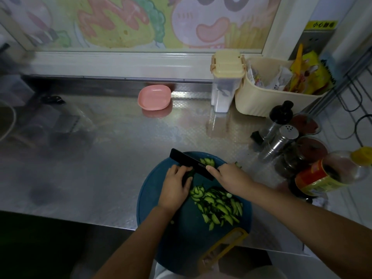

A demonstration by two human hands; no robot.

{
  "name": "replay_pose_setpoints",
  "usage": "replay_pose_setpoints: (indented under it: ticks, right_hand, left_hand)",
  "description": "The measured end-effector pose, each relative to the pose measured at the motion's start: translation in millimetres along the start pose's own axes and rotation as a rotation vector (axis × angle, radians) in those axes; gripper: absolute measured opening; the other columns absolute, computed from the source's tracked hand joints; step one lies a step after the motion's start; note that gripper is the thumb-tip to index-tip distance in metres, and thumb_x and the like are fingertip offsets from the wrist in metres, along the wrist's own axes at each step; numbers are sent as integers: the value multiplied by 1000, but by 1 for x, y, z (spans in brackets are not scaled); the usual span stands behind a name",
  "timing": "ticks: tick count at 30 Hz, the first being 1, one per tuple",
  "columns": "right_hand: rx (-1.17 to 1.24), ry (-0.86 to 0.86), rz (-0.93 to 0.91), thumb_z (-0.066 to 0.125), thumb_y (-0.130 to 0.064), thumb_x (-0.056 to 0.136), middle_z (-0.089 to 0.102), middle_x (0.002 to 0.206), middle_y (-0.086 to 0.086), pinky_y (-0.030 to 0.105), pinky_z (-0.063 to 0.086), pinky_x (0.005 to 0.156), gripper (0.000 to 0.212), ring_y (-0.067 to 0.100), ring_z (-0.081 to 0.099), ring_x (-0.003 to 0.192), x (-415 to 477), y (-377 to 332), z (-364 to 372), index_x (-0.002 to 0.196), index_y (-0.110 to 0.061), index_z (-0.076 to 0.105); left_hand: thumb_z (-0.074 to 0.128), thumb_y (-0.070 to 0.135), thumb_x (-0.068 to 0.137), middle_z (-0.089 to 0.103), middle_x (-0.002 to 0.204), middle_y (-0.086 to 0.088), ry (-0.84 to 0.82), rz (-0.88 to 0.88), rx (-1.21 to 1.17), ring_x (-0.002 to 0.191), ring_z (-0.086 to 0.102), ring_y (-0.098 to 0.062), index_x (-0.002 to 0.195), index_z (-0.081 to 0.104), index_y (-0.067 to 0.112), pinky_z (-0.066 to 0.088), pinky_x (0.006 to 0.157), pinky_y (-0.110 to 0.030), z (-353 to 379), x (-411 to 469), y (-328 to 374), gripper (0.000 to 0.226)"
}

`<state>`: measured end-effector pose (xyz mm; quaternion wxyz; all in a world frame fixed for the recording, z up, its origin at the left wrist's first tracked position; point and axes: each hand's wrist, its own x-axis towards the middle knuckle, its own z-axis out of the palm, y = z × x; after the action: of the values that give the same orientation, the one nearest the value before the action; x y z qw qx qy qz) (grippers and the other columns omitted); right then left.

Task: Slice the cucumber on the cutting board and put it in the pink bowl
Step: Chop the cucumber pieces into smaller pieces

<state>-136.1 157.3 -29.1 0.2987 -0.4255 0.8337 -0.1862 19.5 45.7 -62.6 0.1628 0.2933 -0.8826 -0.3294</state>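
Slicing is nearly done: low in the frame's centre, the left hand [175, 186] pinches the last dark cucumber stub [188, 176] on the round blue cutting board [161, 208], while the right hand [231, 178] grips the black knife [190, 164] across it. Cut slices [218, 206] lie heaped beside. Next come the final cuts, then carrying slices up to the empty pink bowl [154, 97], well apart

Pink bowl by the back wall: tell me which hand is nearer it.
Left. The left hand, holding the uncut cucumber end, is nearly straight in front of the shallow pink bowl; the right hand, gripping the black knife, is farther right.
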Motion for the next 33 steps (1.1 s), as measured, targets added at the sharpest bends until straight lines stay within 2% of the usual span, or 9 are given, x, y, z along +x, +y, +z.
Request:
replay_pose_setpoints:
  ticks: [2,9,15,23,29,33]
  right_hand:
    - [27,-1,15,29,-52,97,45,51,5,42,45,59,63,22,49,52,-3,6,-2,51,-12,42]
    - [133,13,13,31,-49,97,40,46,4,34,38,54,64,17,43,46,-10,13,-3,47,-10,40]
    - [159,24,-8,31,-52,96,42,52,10,43,44,59,64,23,45,50,-9,11,-3,50,-8,41]
    - [173,-29,7,32,-52,96,42,49,7,41,47,62,64,18,44,48,-4,11,-7,48,-10,41]
    - [40,-52,-21,30,-52,97,47,52,6,39,45,60,63,21,49,53,3,1,-4,52,-9,45]
    - [-26,-18,-18,29,-52,97,47,53,3,37,43,59,61,20,49,54,2,-3,1,53,-12,44]
  left_hand:
    - [61,14,89,42,95,4,-1,6,9,92,41,-11,118,60,14,30,76,-15,0,0,0,29]
    - [60,15,90,41,95,4,0,12,33,92,43,-12,116,60,13,35,78,-21,1,0,-1,27]
    - [61,16,89,49,98,-2,2,8,26,94,48,-17,111,61,12,38,79,-24,1,-1,-1,22]
    - [62,15,89,48,96,-1,3,5,8,92,49,-17,111,62,12,41,79,-26,0,0,-1,22]
    - [66,14,86,44,93,4,32,-25,-47,83,49,-12,108,63,12,36,73,-16,0,0,-1,22]
    - [66,15,86,46,96,4,27,7,-37,88,49,-11,113,63,13,39,77,-19,-1,-2,-2,27]
